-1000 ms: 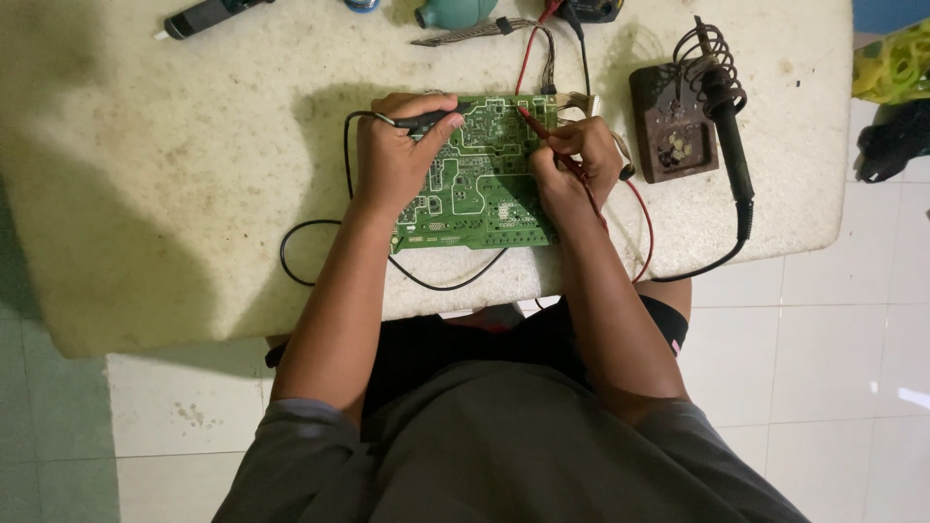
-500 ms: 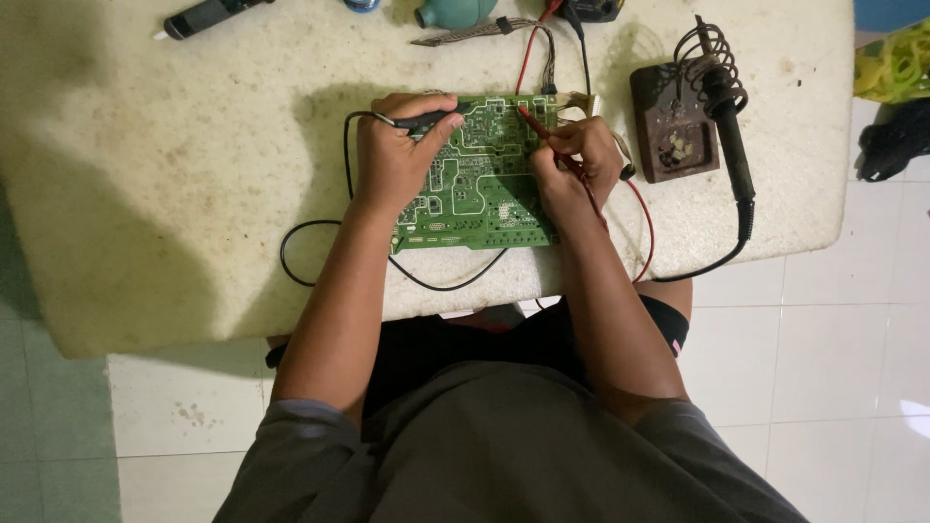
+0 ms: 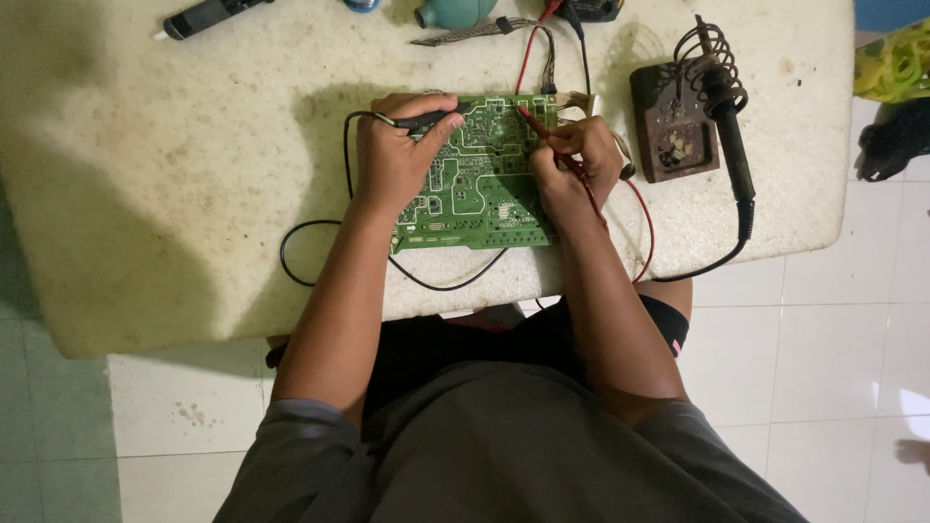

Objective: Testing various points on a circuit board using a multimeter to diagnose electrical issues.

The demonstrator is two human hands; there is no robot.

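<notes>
A green circuit board lies flat on a worn white table, solder side up. My left hand rests on the board's left part and grips a black test probe, tip pointing right onto the board near its top edge. My right hand sits on the board's right edge and pinches a red test probe, tip touching the board at upper right. A black lead loops left and under the board; a red lead curves off to the right.
A soldering iron stands in its coil holder on a brown base at the right. A black pen-like tool, a teal bulb and a flat ribbon cable lie along the far edge. White floor tiles surround the table.
</notes>
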